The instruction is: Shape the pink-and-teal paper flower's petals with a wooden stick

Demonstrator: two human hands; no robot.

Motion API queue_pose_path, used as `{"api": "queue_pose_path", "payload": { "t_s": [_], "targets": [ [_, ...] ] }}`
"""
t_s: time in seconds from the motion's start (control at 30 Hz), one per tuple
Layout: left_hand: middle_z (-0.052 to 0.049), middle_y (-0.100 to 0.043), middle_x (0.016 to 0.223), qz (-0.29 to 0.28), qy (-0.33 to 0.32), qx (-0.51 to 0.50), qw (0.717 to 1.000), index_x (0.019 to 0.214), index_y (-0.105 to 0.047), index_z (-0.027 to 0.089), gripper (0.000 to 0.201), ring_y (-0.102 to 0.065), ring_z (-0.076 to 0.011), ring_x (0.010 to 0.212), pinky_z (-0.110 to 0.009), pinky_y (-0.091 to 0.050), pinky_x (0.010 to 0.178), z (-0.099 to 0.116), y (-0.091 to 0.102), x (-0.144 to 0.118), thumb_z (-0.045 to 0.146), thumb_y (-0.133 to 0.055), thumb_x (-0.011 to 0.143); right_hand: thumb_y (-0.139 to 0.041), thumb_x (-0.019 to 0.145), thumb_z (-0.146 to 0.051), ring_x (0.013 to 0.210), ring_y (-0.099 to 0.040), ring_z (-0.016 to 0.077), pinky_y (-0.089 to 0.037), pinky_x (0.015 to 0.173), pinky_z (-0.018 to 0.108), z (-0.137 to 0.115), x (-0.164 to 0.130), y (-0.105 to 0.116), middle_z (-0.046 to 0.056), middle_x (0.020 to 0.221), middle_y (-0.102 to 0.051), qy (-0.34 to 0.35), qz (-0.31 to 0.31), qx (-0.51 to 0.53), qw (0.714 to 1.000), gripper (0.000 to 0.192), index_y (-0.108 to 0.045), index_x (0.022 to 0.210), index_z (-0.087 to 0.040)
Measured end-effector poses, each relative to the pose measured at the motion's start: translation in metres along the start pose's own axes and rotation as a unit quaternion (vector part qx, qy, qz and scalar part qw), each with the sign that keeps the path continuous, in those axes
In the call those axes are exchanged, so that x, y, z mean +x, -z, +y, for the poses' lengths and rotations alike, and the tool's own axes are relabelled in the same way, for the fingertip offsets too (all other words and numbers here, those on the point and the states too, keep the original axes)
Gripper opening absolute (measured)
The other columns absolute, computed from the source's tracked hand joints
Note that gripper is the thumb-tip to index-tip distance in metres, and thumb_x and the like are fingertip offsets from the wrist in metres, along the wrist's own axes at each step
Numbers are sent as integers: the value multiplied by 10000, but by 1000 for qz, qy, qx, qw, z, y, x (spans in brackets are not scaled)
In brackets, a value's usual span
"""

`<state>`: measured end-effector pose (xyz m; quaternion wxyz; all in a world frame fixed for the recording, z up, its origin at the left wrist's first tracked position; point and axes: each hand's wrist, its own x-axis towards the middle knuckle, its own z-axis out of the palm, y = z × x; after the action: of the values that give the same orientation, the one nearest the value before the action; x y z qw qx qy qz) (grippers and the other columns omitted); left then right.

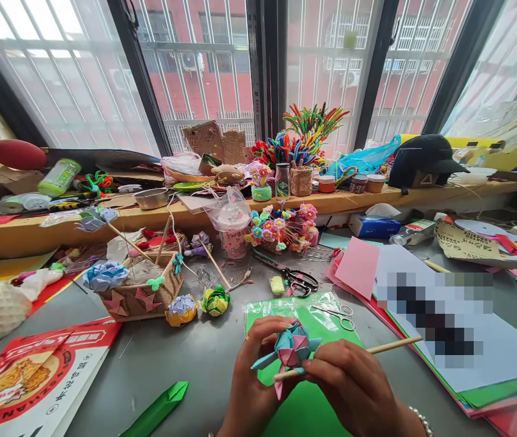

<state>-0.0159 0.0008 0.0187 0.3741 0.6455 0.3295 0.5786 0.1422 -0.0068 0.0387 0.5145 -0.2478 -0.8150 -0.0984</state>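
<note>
Cluttered surface: left hand (251, 364) grips the folded paper flower (291, 349), right hand (353, 385) pinches wooden stick (376, 349) against it, stick apparently not yet fixed.

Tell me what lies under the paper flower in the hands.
Under the paper flower, held by the left hand and right hand, lies a green paper sheet in a clear sleeve on the grey table. The hands cover the sheet's middle.
</note>
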Motion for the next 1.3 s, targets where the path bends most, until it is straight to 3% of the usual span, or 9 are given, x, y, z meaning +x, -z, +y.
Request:
{"api": "queue_pose_path", "payload": {
  "t_s": [0.13,0.33,0.43,0.6,0.77,1.03,1.3],
  "targets": [
    [-23,-567,992,-5,-1,3,1000,997,-556,296,330,-532,-213,988,-281,-490,767,1,1,0,348,-675,694,-444,886,-117,558,-573,120,-484,521,225,2,-3,0,32,685,-637,8,-9,12,1000,151,-591,894,-150],
    [-32,-569,997,44,18,-23,999,974,-587,272,334,-536,-231,984,-278,-482,742,2,-5,1,296,-705,663,-448,900,-202,683,-596,136,-515,595,226,6,-4,7,44,785,-593,-111,7,63,992,148,-565,989,-188],
    [-29,-556,1035,38,33,-46,998,982,-588,282,384,-540,-227,980,-272,-474,748,2,-4,2,302,-735,627,-534,858,-284,667,-591,150,-520,588,240,8,2,12,36,739,-572,-152,37,57,986,116,-591,887,-188],
    [-46,-560,1048,32,27,-60,997,979,-600,273,375,-547,-235,976,-281,-476,753,2,-5,0,399,-706,642,-565,841,-241,568,-571,118,-489,507,204,10,7,9,20,684,-567,-96,-9,109,989,76,-611,819,-185],
    [-36,-562,1002,1,13,-62,998,979,-589,287,321,-544,-218,975,-285,-479,780,3,-5,-1,307,-692,675,-494,857,-143,560,-542,110,-471,500,203,7,-1,3,19,685,-551,-114,-33,130,984,115,-580,792,-184],
    [-49,-585,970,6,-10,-51,999,969,-596,273,334,-547,-241,971,-304,-501,749,1,-1,-1,243,-707,655,-466,868,-167,582,-557,123,-488,512,211,1,4,2,23,688,-549,-126,-12,135,983,128,-564,788,-189],
    [-37,-612,974,4,-44,-49,998,970,-608,284,330,-565,-211,953,-273,-477,788,3,-2,-2,217,-704,662,-453,888,-182,540,-540,111,-467,483,201,-5,-2,1,10,682,-540,-134,15,110,985,129,-544,799,-204]
  ]
}}
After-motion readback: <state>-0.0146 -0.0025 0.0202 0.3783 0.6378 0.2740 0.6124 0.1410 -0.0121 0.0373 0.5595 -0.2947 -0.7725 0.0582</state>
